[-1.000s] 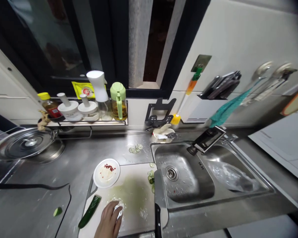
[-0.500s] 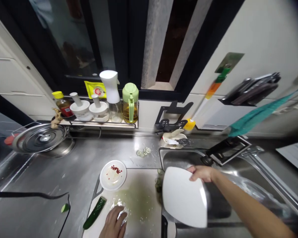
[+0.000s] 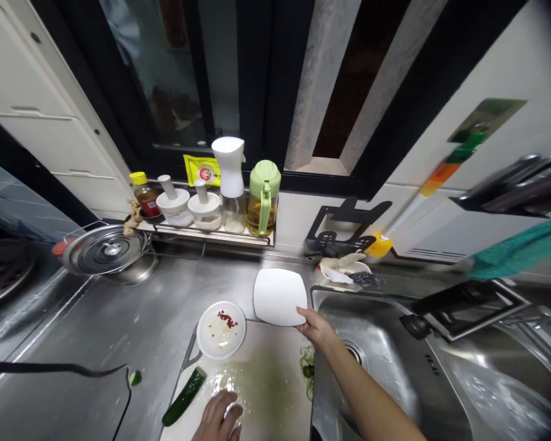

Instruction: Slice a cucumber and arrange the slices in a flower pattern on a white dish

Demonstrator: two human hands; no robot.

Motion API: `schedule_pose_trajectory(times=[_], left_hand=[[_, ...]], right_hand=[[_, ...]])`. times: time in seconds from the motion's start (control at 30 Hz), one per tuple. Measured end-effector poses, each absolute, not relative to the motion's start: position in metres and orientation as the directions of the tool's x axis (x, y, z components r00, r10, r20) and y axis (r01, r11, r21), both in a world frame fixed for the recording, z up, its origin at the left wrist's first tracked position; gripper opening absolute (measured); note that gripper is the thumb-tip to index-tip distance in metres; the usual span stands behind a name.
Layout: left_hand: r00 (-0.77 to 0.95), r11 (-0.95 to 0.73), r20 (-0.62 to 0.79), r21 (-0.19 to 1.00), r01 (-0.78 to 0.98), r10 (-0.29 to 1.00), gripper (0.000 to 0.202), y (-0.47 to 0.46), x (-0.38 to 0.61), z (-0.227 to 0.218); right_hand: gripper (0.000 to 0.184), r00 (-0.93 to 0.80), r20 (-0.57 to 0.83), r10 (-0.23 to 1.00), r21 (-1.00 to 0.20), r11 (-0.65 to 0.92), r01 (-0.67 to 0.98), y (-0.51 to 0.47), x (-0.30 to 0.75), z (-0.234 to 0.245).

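Observation:
My right hand grips the near right corner of a white square plate, thumb on top, at the back edge of the cutting board. Low on the board is my left hand, fingers loosely curved and a little apart, holding nothing. Left of it lies a piece of cucumber. A round white plate with chopped red chilli sits on the board's far left corner. Thin cucumber slices are heaped along the board's right edge, where the wet surface is stained green.
The steel sink and its faucet lie to the right. A shelf behind holds jars, bottles and an oil jug. A lidded pot stands back left. A black cable crosses the left counter near a green scrap.
My right hand has carried the white square plate left and away from me, from the sink's edge to behind the board. My left hand has barely moved. The view has shifted left.

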State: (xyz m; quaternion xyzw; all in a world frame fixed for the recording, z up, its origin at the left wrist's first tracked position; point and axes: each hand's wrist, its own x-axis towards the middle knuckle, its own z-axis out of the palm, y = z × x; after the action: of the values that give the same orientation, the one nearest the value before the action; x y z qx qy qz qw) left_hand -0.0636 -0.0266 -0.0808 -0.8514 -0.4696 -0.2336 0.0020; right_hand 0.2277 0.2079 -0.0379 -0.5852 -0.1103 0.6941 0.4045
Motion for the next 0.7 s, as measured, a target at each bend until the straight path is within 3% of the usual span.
schedule_pose_trajectory(times=[0.4,0.57,0.7], left_hand=[[0.465,-0.553,0.354,0.211,0.806,0.812,0.023,-0.026,-0.063,-0.079],[0.468,-0.565,0.363,0.231,0.792,0.806,0.024,-0.025,-0.063,-0.074],[0.462,-0.563,0.368,0.245,0.789,0.807,0.023,-0.025,-0.063,-0.071]], right_hand=[[0.051,0.081,-0.776,0.626,-0.589,-0.672,-0.449,0.216,0.22,-0.042],[0.052,0.106,-0.76,0.641,-0.624,-0.675,-0.393,0.214,0.218,-0.039],[0.04,0.148,-0.734,0.663,-0.672,-0.676,-0.302,0.214,0.211,-0.037]])
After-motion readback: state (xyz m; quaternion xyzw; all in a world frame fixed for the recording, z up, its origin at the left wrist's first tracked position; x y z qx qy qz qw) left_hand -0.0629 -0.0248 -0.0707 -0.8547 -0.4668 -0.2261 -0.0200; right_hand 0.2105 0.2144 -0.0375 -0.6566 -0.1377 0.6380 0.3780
